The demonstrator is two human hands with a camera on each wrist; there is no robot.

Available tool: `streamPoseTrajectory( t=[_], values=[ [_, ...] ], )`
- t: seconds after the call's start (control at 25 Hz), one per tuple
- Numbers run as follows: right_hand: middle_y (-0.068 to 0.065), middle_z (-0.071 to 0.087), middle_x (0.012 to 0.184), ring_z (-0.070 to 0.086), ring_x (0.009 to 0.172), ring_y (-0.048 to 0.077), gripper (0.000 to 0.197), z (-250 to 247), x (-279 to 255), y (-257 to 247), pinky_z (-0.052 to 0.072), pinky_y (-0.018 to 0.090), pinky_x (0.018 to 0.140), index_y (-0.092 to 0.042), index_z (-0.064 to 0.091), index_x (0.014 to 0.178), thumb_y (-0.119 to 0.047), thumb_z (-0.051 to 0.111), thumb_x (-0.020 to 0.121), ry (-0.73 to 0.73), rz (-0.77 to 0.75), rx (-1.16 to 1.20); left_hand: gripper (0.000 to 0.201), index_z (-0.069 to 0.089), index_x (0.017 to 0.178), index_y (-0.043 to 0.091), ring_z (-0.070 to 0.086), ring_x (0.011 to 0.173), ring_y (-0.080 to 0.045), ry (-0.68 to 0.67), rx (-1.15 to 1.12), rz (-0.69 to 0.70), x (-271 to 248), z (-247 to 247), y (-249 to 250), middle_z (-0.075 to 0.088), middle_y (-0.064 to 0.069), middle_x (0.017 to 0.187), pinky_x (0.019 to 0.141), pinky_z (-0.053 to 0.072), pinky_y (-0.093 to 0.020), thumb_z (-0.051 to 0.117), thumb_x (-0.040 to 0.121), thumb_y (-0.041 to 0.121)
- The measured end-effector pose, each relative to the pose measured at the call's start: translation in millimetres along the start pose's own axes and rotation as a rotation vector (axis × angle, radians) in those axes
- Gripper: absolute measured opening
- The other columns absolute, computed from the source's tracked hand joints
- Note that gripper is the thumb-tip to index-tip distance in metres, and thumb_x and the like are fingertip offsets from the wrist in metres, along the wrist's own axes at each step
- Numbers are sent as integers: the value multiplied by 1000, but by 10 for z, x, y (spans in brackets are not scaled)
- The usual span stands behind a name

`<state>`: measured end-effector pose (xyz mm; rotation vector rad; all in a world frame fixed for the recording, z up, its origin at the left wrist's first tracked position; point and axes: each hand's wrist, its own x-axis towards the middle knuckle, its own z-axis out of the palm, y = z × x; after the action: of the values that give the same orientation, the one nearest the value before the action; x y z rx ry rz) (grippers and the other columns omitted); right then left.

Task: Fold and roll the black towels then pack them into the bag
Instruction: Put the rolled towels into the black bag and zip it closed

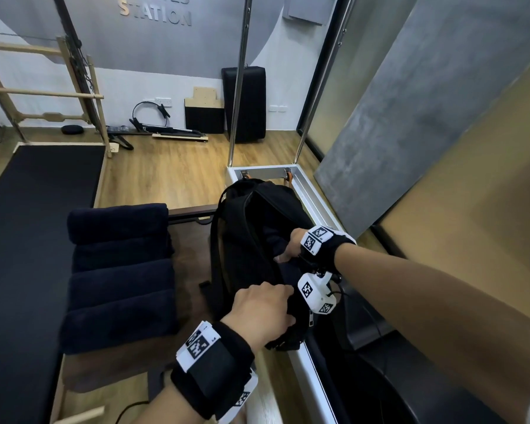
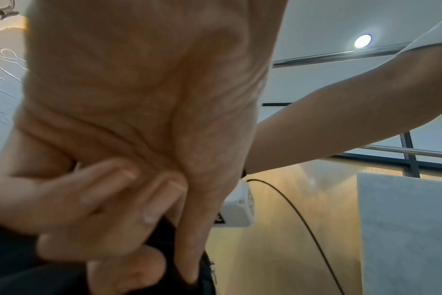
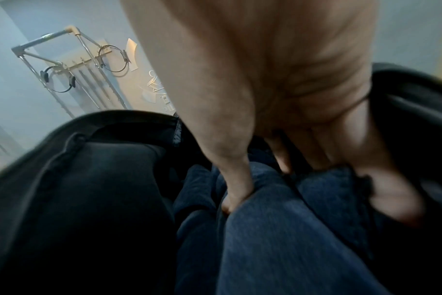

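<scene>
The black bag (image 1: 245, 240) lies open on a wooden platform in the head view. My left hand (image 1: 263, 310) grips the bag's near rim; in the left wrist view its curled fingers (image 2: 129, 199) pinch the black fabric (image 2: 169, 235). My right hand (image 1: 289, 247) reaches into the opening. In the right wrist view the right hand (image 3: 290, 129) holds a dark towel (image 3: 278, 239) inside the bag (image 3: 88, 179), with its thumb dug into the cloth and its fingers on the far side. Several rolled black towels (image 1: 120, 270) lie in a row left of the bag.
A white metal frame (image 1: 309, 194) with two upright poles (image 1: 239, 87) runs along the bag's right side. A long black mat (image 1: 28, 240) lies at the far left. Exercise gear and a black pad (image 1: 245, 102) stand by the back wall. Wooden floor lies between.
</scene>
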<state>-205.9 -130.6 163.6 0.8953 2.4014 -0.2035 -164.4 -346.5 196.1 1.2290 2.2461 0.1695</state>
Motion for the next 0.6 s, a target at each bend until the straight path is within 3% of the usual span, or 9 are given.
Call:
streamPoseTrajectory(
  t=[0.12, 0.2, 0.24, 0.32, 0.4, 0.44, 0.48, 0.52, 0.6],
  values=[
    [4, 79, 77, 77, 72, 25, 77, -72, -71, -31, 64, 42, 82, -19, 75, 87, -84, 81, 46, -171, -14, -60, 37, 57, 141, 36, 65, 116, -36, 15, -15, 59, 41, 36, -45, 69, -7, 124, 80, 41, -37, 53, 105, 29],
    [3, 79, 74, 77, 65, 24, 73, -84, -110, -53, 65, 44, 79, -20, 77, 85, -69, 92, 33, -286, -8, -48, 38, 58, 142, 37, 64, 116, -36, 0, -34, 84, 40, 50, -49, 68, -7, 125, 80, 41, -36, 51, 106, 26],
    [3, 79, 75, 76, 63, 23, 68, -58, -130, -49, 64, 41, 75, -20, 76, 86, -61, 95, 35, -311, -10, -54, 37, 60, 140, 36, 65, 115, -35, -9, -47, 104, 37, 56, -48, 68, -6, 123, 80, 41, -35, 51, 106, 24],
    [6, 79, 86, 77, 70, 26, 54, 43, -184, -14, 61, 34, 68, -19, 74, 94, -48, 95, 54, -247, -33, -74, 37, 63, 135, 36, 66, 110, -32, -21, -85, 154, 24, 50, -40, 70, -4, 118, 78, 42, -35, 53, 104, 19],
    [14, 74, 113, 73, 101, 35, 42, 184, -202, 37, 55, 34, 78, -12, 69, 116, -29, 82, 80, -91, -46, -1, 40, 62, 134, 38, 66, 107, -29, -29, -119, 202, -2, 8, -47, 71, -1, 114, 78, 42, -34, 54, 102, 15],
    [18, 70, 118, 70, 107, 38, 36, 230, -214, 62, 53, 36, 83, -8, 67, 118, -20, 77, 86, -37, -43, -11, 39, 62, 133, 38, 66, 106, -28, -25, -133, 219, -12, -23, -53, 71, -1, 112, 78, 42, -34, 54, 102, 15],
    [19, 71, 113, 70, 100, 37, 26, 256, -218, 75, 56, 38, 83, -6, 67, 110, -16, 74, 87, 2, -30, -47, 37, 62, 130, 37, 67, 104, -27, -19, -149, 231, -21, -48, -63, 71, 1, 107, 78, 42, -34, 54, 101, 14],
    [17, 72, 103, 70, 84, 32, 17, 267, -233, 113, 57, 36, 72, -7, 65, 98, -15, 73, 86, 32, -33, -76, 35, 62, 127, 36, 67, 100, -26, -10, -164, 238, -29, -65, -73, 70, 3, 100, 79, 43, -34, 54, 101, 14],
    [11, 67, 85, 62, 64, 23, 17, 252, -236, 130, 46, 29, 53, -11, 57, 85, -15, 74, 84, 60, -29, -44, 35, 61, 127, 37, 66, 97, -26, 14, -158, 234, -48, -76, -87, 65, 5, 93, 79, 42, -34, 55, 100, 15]
  ],
)
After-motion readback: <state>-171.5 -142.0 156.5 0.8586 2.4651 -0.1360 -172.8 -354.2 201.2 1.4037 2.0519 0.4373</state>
